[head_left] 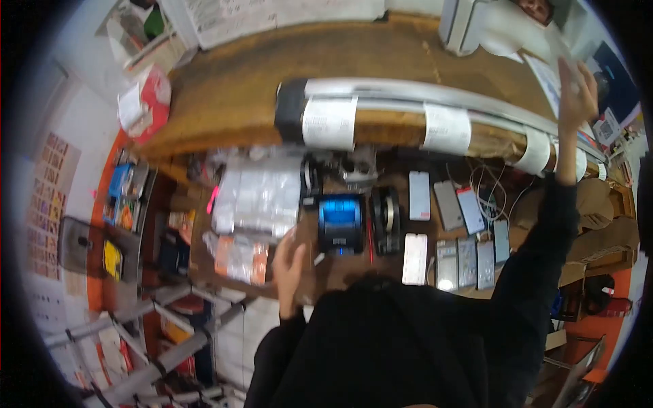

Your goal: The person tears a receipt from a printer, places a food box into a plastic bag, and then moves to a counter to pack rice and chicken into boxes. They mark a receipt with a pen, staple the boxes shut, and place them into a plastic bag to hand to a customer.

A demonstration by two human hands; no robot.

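My left hand is low over the front of the desk, its fingers apart and nothing visible in them. Beside it lie an orange packet in clear plastic and a stack of clear plastic bags. To its right stands a small black printer with a blue top. My right hand reaches far up and right, over the raised counter. It is blurred, so its grip and anything in it cannot be made out.
Several phones lie right of a black tape dispenser. White cables tangle behind them. Paper labels hang over the wooden counter's edge. A person's white sleeve shows beyond. A metal ladder stands lower left.
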